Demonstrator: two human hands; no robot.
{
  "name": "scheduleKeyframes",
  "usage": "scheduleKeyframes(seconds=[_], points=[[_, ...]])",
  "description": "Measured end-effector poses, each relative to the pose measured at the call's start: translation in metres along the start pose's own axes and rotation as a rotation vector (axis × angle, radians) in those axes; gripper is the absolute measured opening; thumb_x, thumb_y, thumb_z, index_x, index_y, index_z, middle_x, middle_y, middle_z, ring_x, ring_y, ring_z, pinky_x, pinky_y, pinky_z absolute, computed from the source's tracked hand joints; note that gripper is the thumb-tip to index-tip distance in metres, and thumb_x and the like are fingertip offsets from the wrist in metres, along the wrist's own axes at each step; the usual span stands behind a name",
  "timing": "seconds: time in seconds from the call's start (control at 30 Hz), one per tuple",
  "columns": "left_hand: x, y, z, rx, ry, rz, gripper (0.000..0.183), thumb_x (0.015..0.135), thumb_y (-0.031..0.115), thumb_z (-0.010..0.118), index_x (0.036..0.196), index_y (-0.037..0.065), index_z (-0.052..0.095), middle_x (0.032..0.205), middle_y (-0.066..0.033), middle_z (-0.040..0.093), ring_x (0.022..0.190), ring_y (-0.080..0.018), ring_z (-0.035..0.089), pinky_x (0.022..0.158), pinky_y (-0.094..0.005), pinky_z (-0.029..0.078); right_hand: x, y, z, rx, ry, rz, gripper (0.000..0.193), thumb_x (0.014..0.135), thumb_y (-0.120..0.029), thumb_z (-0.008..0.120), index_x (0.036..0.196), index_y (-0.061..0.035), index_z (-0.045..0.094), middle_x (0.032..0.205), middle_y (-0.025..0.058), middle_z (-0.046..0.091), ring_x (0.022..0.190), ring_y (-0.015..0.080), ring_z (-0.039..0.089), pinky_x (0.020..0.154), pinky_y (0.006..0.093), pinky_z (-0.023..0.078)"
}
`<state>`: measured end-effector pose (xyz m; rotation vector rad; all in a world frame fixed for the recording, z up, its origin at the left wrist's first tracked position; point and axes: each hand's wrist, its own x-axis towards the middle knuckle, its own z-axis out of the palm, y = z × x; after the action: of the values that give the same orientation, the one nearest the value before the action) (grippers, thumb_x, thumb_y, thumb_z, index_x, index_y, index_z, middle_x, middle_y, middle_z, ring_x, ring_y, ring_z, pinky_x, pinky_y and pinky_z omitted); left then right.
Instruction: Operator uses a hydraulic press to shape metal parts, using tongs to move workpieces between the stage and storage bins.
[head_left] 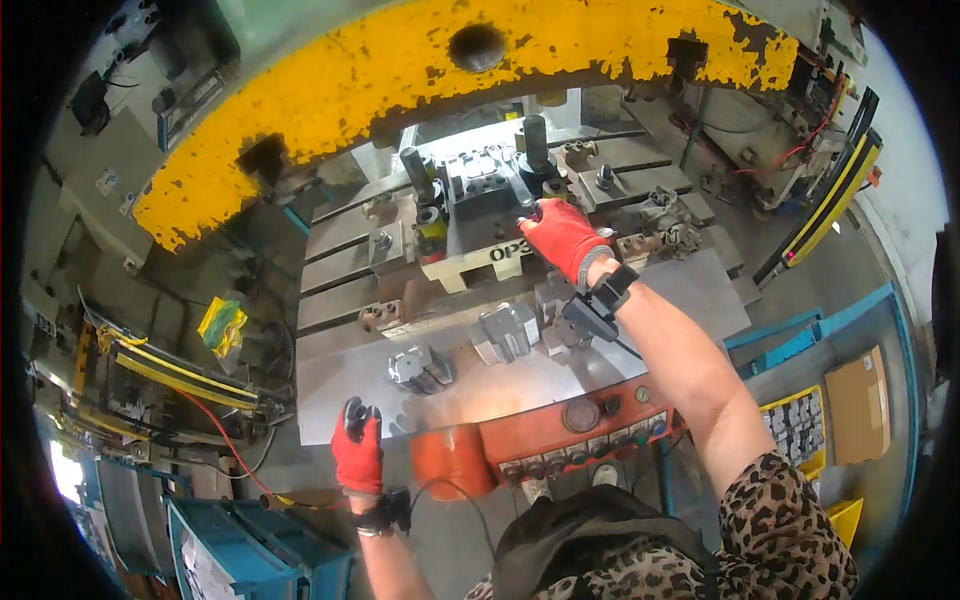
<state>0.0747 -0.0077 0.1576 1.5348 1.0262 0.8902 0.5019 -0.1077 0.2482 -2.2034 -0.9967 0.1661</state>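
Note:
My right hand (565, 240), in a red glove with dark fingertips, reaches over the front of the press die (480, 215). Its fingers are closed around the near end of a slim silvery tool (521, 188), whose far end points at the metal part (480, 165) lying in the die. The tool's exact kind is unclear. At the near left edge of the metal plate (330, 385) is my left hand (358, 445), gloved the same way, its fingers half bent and apart with nothing in them. Grey formed metal parts (505, 332) stand in small groups on the plate between my hands.
Dark guide posts (535, 143) rise from the die beneath the yellow press ram (480, 60). An orange control panel (580, 430) with buttons sits below the plate's near edge. Yellow-black guards (835, 200) flank the press. At right, a yellow crate (800, 430) holds several grey parts.

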Motion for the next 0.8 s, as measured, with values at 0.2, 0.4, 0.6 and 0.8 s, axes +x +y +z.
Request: scheduleKeyframes(seconds=[0.2,0.4,0.6,0.8], points=[[0.007,-0.006,0.012,-0.002,-0.058,0.038,0.049,0.09,0.007,0.069,0.135,-0.005,0.052,0.127,-0.0153,0.061,0.11,-0.0195,0.06,0.09,-0.0318,0.052,-0.001,-0.019,-0.012,-0.133,-0.021,0.008,0.044,0.089,-0.04,0.06,0.102,0.0016,0.067,0.105,0.0257,0.068,0.103,0.0408,0.064,0.09,0.0468,0.049],[0.0,0.007,0.017,0.019,-0.045,0.06,0.05,0.09,0.008,0.069,0.135,-0.006,0.052,0.126,-0.0151,0.061,0.108,-0.0192,0.06,0.089,-0.0317,0.052,0.0,-0.029,-0.007,-0.036,0.051,0.023,0.041,0.088,-0.035,0.059,0.101,0.0024,0.07,0.107,0.0282,0.067,0.104,0.0426,0.064,0.091,0.0471,0.051],[-0.014,0.013,0.013,0.075,-0.016,0.013,0.05,0.091,0.006,0.068,0.135,-0.006,0.051,0.127,-0.0166,0.059,0.111,-0.0204,0.06,0.09,-0.0323,0.053,-0.003,-0.035,0.008,-0.043,0.108,0.045,0.04,0.088,-0.035,0.058,0.094,0.0022,0.072,0.102,0.0273,0.068,0.099,0.0438,0.065,0.087,0.0475,0.052],[-0.014,0.004,0.009,-0.055,-0.023,0.025,0.051,0.092,0.006,0.068,0.138,-0.005,0.049,0.128,-0.0165,0.058,0.112,-0.0205,0.059,0.09,-0.0317,0.052,-0.012,-0.029,0.001,-0.189,0.012,0.027,0.03,0.085,-0.026,0.058,0.095,-0.0021,0.074,0.1,0.0256,0.07,0.098,0.0413,0.067,0.084,0.0486,0.054]])
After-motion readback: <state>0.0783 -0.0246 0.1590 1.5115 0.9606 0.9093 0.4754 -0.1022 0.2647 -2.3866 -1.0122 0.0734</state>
